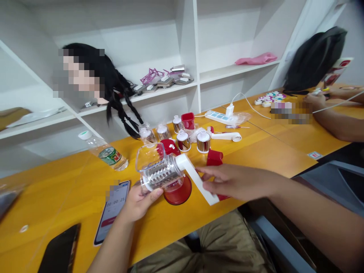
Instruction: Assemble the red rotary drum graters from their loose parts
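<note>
A rotary drum grater with a clear plastic body [159, 176] and a perforated metal drum stands tilted over its red base [179, 191]. My left hand [142, 201] is closed around the left end of the body, thumb along its underside. On the right, a white crank [197, 180] runs down from the drum's hub. My right hand [227, 180] has its fingers against this crank, partly bent around its edge. A red piece, perhaps the crank's knob, shows below that hand. Behind the grater sit several spare metal drums [203, 142] with white caps.
Red plastic parts [214, 157], a loose white crank [227, 136] and a power strip [217, 116] lie farther back. At left are a water bottle [109, 153], a lit phone [112, 214] and a dark phone [61, 248]. A braided mannequin head [91, 72] stands behind; another person's arm [330, 117] rests at right.
</note>
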The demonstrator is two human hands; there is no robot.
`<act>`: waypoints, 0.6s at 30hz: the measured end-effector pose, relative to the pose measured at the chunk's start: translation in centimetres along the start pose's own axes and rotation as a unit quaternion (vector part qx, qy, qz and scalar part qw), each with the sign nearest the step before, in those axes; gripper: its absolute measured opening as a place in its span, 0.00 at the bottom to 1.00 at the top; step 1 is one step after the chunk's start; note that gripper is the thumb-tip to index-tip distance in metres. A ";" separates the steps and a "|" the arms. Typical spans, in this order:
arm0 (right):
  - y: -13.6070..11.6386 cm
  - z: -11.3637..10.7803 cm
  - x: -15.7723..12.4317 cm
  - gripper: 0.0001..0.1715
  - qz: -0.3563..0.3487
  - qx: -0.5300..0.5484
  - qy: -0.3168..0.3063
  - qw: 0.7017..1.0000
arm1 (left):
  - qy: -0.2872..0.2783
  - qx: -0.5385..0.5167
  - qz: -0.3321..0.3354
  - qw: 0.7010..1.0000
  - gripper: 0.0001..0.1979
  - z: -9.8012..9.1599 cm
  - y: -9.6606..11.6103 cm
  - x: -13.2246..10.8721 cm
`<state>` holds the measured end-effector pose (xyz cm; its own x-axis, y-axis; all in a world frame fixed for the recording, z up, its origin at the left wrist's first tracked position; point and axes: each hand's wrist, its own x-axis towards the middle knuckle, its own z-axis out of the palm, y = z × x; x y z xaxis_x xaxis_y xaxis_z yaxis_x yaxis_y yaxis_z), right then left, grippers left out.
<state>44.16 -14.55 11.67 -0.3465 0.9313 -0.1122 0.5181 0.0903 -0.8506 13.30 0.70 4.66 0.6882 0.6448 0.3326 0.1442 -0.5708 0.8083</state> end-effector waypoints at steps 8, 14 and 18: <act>2.5 -0.8 4.8 0.13 -0.015 0.150 -0.115 0.982 | -0.001 0.022 0.035 0.999 0.17 0.4 1.1 0.2; 3.5 0.2 4.7 0.21 -0.057 0.134 -0.049 0.988 | 0.057 0.024 0.043 0.997 0.14 0.6 0.5 0.0; 4.4 -0.5 5.8 0.24 -0.052 0.175 -0.073 0.981 | 0.103 -0.040 0.000 0.994 0.16 1.0 0.0 -0.4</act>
<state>44.84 -8.58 7.50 -0.5045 0.8609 -0.0656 0.1827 0.0322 -0.9826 13.75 -0.05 4.09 0.5272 0.7393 0.4190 0.0815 -0.5348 0.8410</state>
